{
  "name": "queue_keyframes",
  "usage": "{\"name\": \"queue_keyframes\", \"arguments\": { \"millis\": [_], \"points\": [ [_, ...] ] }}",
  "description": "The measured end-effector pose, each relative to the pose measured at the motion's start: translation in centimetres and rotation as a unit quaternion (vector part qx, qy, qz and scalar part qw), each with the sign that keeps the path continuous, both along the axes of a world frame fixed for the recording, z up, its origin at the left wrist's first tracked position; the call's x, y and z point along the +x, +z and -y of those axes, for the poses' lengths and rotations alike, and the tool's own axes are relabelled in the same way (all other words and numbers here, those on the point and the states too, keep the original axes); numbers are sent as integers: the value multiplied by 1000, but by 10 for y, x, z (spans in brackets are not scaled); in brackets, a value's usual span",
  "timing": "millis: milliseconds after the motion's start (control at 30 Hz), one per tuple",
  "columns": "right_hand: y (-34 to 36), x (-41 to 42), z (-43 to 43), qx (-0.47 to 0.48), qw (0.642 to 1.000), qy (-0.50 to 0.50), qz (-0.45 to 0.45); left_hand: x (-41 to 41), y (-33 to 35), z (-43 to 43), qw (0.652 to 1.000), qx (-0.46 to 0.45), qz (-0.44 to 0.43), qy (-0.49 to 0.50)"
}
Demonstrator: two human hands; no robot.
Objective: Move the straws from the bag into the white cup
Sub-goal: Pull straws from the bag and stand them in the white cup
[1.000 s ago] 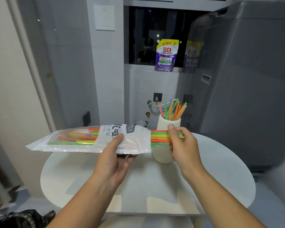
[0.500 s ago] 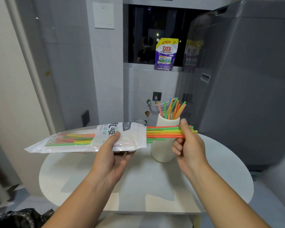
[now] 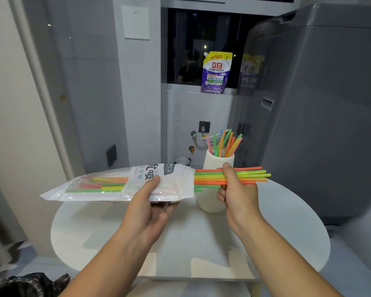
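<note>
Above the bench [image 3: 287, 243] | left hand [image 3: 147, 211] grip pinches bag [image 3: 116, 183] level | right hand [image 3: 237, 189] grip clamps straws [image 3: 208, 177], seemingly half out, before cup [image 3: 210, 202] | advice: pull straight, hold bag firm, then tip ends into cup

Bag [image 3: 120, 185] left of cup [image 3: 214, 185], above table [image 3: 191, 243].

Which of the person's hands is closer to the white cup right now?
Right. The right hand overlaps the white cup, gripping pulled-out straws; the left hand holds the bag off to the cup's left.
</note>
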State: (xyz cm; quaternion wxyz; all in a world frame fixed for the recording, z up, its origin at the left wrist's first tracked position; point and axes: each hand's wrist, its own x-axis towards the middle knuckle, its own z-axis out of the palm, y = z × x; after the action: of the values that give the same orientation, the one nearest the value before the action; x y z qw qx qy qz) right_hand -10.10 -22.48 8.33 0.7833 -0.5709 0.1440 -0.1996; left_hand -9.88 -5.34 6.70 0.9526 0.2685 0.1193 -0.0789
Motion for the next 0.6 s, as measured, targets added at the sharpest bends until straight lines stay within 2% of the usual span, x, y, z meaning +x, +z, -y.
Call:
{"name": "queue_keyframes", "arguments": {
  "millis": [167, 333, 600],
  "points": [
    [3, 3, 0, -41, 999, -5, -3, 2, -1, 1, 1000, -7, -6, 3],
    [10, 5, 1, -120, 991, -64, 17, 3, -1, 2, 1000, -18, -5, 16],
    [11, 2, 3, -92, 993, -72, 11, 4, -1, 3, 999, -18, 1, 27]
  ]
}}
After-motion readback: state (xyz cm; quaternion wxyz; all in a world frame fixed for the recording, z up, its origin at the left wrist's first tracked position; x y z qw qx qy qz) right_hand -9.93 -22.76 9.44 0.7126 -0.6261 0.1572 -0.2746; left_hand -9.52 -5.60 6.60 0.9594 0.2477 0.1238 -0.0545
